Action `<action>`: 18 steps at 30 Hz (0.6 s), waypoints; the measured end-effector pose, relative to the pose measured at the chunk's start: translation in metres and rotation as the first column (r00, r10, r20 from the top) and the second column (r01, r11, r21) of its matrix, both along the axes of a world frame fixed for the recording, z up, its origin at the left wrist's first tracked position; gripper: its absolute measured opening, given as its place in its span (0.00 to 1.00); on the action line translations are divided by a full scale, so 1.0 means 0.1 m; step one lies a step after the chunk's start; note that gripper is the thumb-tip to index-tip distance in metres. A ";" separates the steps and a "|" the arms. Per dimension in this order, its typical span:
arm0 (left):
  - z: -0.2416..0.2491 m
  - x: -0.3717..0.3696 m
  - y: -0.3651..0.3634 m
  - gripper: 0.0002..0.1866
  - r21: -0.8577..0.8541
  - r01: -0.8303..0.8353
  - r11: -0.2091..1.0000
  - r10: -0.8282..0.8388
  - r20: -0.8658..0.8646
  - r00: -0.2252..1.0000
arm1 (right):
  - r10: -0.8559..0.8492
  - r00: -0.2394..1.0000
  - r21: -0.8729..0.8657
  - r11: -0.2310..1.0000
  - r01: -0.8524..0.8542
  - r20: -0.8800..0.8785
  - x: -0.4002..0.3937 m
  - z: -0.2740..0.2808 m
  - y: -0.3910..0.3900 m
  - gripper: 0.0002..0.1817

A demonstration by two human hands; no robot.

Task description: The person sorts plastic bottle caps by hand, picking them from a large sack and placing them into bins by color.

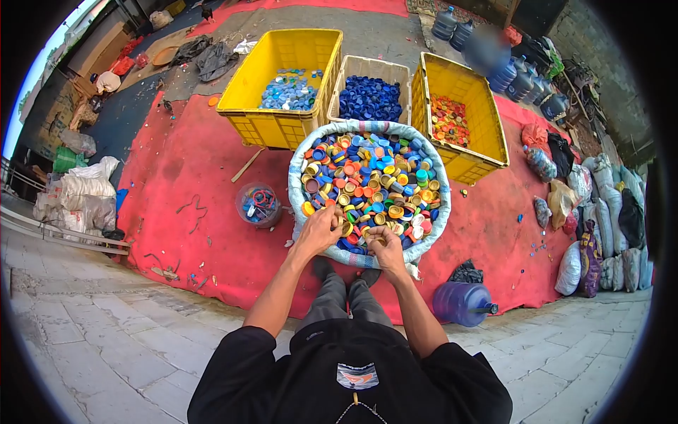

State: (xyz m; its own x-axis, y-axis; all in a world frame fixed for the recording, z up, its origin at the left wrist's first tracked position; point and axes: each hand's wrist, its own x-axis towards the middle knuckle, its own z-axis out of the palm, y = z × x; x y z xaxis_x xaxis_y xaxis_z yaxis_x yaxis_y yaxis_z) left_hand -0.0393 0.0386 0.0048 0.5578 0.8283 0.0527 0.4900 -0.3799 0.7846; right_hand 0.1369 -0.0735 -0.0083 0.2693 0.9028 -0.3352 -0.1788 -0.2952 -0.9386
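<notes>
A round basket with a pale blue cloth rim (443, 185) is heaped with mixed bottle caps (381, 173) in many colours. Over its near left part is my left hand (321, 230), fingers bent and closed; what they hold, if anything, is too small to name. My right hand (383, 246) is at the near edge, its fingers pinched on a gold-coloured cap (372, 239). Beyond the basket stand a yellow crate (272, 127) with light blue caps, a white crate (405, 95) with dark blue caps, and another yellow crate (470, 159) with orange and red caps.
Left of the basket is a small clear bucket (258, 205) of odds and ends. A large blue water jug (462, 304) lies at the right on the red mat (183, 240). Sacks (611, 212) pile up at the far right, more sacks (85, 194) at the left.
</notes>
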 end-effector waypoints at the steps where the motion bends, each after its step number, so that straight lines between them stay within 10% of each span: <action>1: 0.00 -0.03 0.00 0.16 -0.058 -0.031 0.998 0.033 0.039 0.999 | 0.026 0.987 -0.006 1.000 -0.026 0.160 -0.02 0.05 0.03 0.12; 5: -0.10 -0.17 0.03 0.22 -0.249 -0.105 0.963 0.162 0.217 0.963 | 0.160 0.821 -0.056 0.986 -0.155 0.549 -0.10 0.18 0.15 0.14; 8: -0.17 -0.20 0.05 0.23 -0.733 0.105 0.672 0.526 0.573 0.628 | 0.055 0.612 0.131 0.958 -0.256 0.789 -0.16 0.03 0.20 0.18; 12: -0.09 -0.22 0.07 0.16 -0.739 0.492 0.461 0.737 0.628 0.252 | 0.067 0.428 0.065 0.956 -0.285 0.901 -0.27 0.10 0.30 0.21; 18: -0.16 -0.13 0.32 0.04 -0.720 0.601 0.347 0.857 0.503 0.108 | 0.134 0.321 -0.033 0.953 -0.302 0.938 -0.30 -0.01 0.42 0.22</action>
State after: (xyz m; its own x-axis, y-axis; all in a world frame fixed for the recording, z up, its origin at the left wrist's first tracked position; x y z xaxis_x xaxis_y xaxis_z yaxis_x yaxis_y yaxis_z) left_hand -0.0527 0.0708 -0.0108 0.5161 0.7859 -0.3407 -0.7970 0.5863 0.1451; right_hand 0.1070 -0.0311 -0.0090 0.1142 0.9877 0.1071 0.8744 -0.0488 -0.4828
